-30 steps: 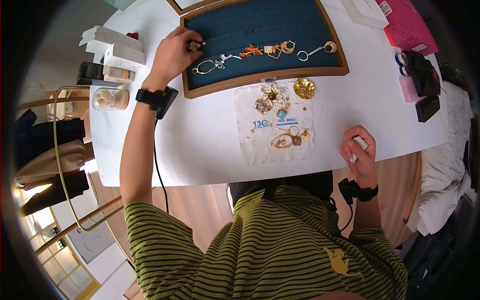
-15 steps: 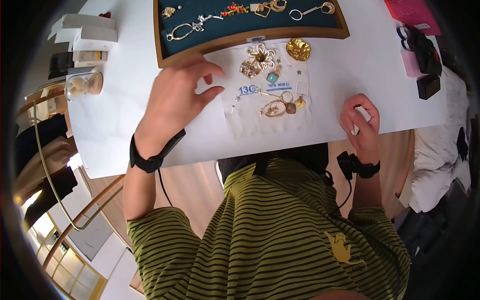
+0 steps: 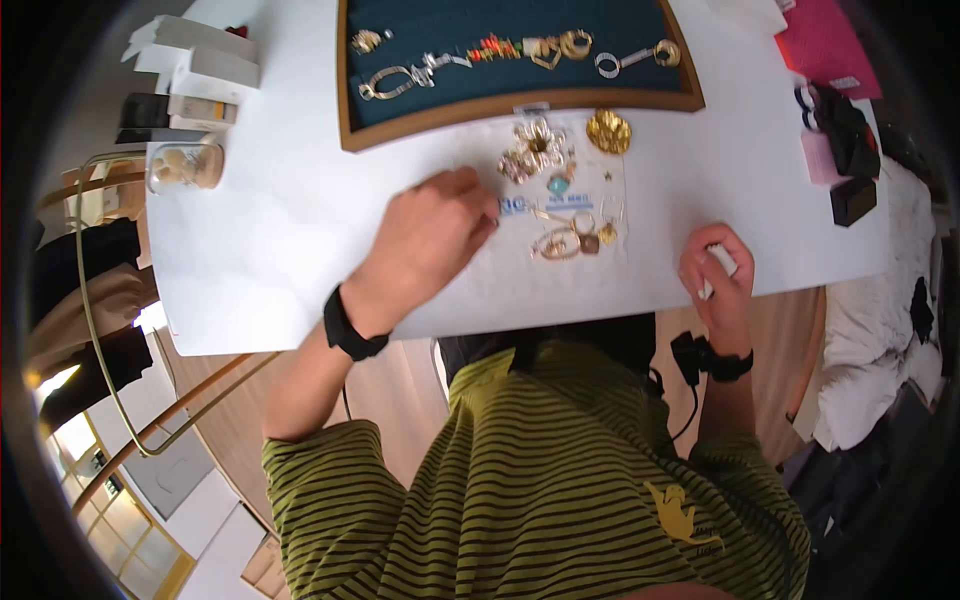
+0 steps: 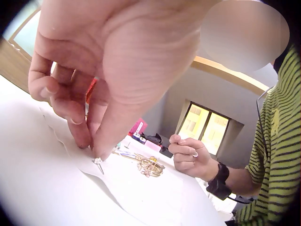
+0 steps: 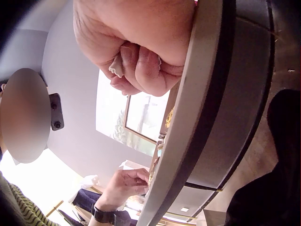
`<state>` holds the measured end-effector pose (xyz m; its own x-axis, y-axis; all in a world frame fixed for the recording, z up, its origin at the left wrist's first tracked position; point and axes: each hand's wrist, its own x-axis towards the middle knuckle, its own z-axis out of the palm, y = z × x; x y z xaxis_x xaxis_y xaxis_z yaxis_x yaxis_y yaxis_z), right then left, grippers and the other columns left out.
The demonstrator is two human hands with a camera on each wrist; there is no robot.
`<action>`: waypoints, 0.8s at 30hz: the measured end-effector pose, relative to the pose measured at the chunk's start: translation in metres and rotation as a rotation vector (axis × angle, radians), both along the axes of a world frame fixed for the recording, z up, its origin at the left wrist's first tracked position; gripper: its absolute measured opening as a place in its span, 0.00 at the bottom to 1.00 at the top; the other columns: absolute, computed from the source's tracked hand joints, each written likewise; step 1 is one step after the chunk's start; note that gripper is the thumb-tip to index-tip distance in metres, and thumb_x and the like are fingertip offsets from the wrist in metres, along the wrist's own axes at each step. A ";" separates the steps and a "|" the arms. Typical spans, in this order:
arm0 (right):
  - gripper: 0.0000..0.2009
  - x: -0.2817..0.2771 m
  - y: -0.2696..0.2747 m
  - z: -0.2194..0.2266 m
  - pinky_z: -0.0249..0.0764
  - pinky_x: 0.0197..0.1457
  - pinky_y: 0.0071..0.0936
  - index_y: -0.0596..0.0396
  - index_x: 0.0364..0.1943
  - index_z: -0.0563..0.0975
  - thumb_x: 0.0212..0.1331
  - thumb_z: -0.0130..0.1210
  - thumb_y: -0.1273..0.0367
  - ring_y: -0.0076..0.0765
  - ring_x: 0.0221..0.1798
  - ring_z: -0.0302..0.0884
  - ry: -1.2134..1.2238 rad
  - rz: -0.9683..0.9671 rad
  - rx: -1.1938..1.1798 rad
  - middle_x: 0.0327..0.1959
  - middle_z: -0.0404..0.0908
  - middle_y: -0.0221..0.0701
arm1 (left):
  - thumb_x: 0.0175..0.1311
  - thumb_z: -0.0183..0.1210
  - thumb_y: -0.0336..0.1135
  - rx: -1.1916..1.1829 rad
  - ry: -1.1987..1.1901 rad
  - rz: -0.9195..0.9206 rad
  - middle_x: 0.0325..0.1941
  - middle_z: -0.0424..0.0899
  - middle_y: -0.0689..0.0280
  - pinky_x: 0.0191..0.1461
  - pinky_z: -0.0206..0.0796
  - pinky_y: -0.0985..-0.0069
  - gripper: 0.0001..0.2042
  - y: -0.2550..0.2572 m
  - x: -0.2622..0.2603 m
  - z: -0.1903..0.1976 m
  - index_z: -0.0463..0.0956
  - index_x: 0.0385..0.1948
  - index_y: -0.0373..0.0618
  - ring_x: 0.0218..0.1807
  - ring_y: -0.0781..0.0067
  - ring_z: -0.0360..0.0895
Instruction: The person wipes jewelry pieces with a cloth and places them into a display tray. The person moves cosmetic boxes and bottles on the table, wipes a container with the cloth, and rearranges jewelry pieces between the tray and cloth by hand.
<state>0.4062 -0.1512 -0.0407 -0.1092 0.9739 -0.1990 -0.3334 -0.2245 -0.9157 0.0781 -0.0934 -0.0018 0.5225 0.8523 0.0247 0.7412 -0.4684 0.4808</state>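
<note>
My left hand [image 3: 425, 235] is at the left side of a white cloth [image 3: 500, 285] on the table. In the left wrist view its thumb and forefinger come together on a small sparkly stud earring [image 4: 98, 161], its thin pin pointing down close over the cloth. My right hand [image 3: 717, 275], near the table's front edge, has its fingers curled round a crumpled white cloth [image 5: 116, 67], mostly hidden in the fist. On the white cloth lie a flower-shaped piece [image 3: 540, 143], a round gold piece [image 3: 609, 131], a turquoise piece [image 3: 558, 185] and several gold pieces.
Behind the cloth stands a wooden jewellery tray [image 3: 430, 124] lined in dark teal, with several pieces in it. White boxes [image 3: 215, 75] and a glass dome [image 3: 187, 167] stand at the left. A pink bag [image 3: 825, 50] and a black box [image 3: 855, 202] are at the right.
My left hand has come from the tray's left end down to the cloth and lowered its fingertips there. A gold piece now lies where that hand was. My right hand keeps its grip.
</note>
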 end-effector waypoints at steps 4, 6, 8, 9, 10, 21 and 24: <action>0.04 -0.002 0.004 0.006 0.57 0.26 0.17 0.62 0.34 0.73 0.60 0.46 0.80 0.17 0.21 0.60 -0.026 0.005 -0.003 0.26 0.70 0.28 | 0.51 0.63 0.27 0.007 -0.009 0.005 0.32 0.77 0.61 0.37 0.71 0.64 0.05 0.003 -0.002 0.006 0.77 0.28 0.43 0.33 0.55 0.77; 0.03 0.000 0.008 0.011 0.61 0.28 0.17 0.61 0.33 0.74 0.58 0.51 0.80 0.18 0.22 0.64 -0.142 0.073 -0.022 0.26 0.71 0.26 | 0.53 0.64 0.27 -0.023 -0.081 0.036 0.32 0.79 0.64 0.34 0.70 0.70 0.04 0.005 -0.003 0.010 0.78 0.29 0.42 0.28 0.64 0.77; 0.04 -0.017 0.017 0.033 0.63 0.29 0.17 0.60 0.33 0.75 0.56 0.53 0.81 0.17 0.24 0.66 -0.364 0.082 0.116 0.26 0.73 0.24 | 0.53 0.65 0.26 -0.193 -0.266 0.118 0.31 0.80 0.65 0.33 0.69 0.74 0.05 0.006 0.003 0.020 0.79 0.30 0.42 0.28 0.70 0.77; 0.05 -0.026 0.021 0.045 0.65 0.30 0.17 0.59 0.34 0.76 0.54 0.56 0.81 0.17 0.26 0.69 -0.572 0.085 0.239 0.27 0.74 0.23 | 0.53 0.66 0.26 -0.380 -0.440 0.193 0.31 0.80 0.67 0.32 0.68 0.78 0.06 0.005 0.006 0.026 0.80 0.31 0.41 0.27 0.76 0.76; 0.09 -0.029 0.026 0.052 0.68 0.33 0.18 0.57 0.35 0.78 0.50 0.62 0.82 0.19 0.27 0.72 -0.585 0.128 0.260 0.28 0.77 0.23 | 0.55 0.67 0.26 -0.467 -0.531 0.208 0.32 0.81 0.70 0.31 0.64 0.84 0.07 0.005 0.010 0.030 0.81 0.35 0.40 0.28 0.85 0.73; 0.11 -0.106 0.075 0.098 0.74 0.29 0.26 0.56 0.35 0.81 0.46 0.67 0.76 0.34 0.28 0.79 -0.947 0.288 0.906 0.29 0.79 0.31 | 0.63 0.62 0.28 -0.825 -1.117 0.249 0.30 0.84 0.69 0.26 0.59 0.87 0.05 0.005 0.024 0.031 0.82 0.37 0.38 0.24 0.88 0.69; 0.10 -0.114 0.079 0.099 0.74 0.29 0.26 0.56 0.35 0.81 0.47 0.67 0.75 0.35 0.27 0.79 -0.985 0.288 0.942 0.29 0.79 0.31 | 0.63 0.62 0.29 -0.827 -1.148 0.253 0.30 0.84 0.68 0.25 0.59 0.87 0.06 0.007 0.017 0.024 0.82 0.37 0.37 0.23 0.88 0.68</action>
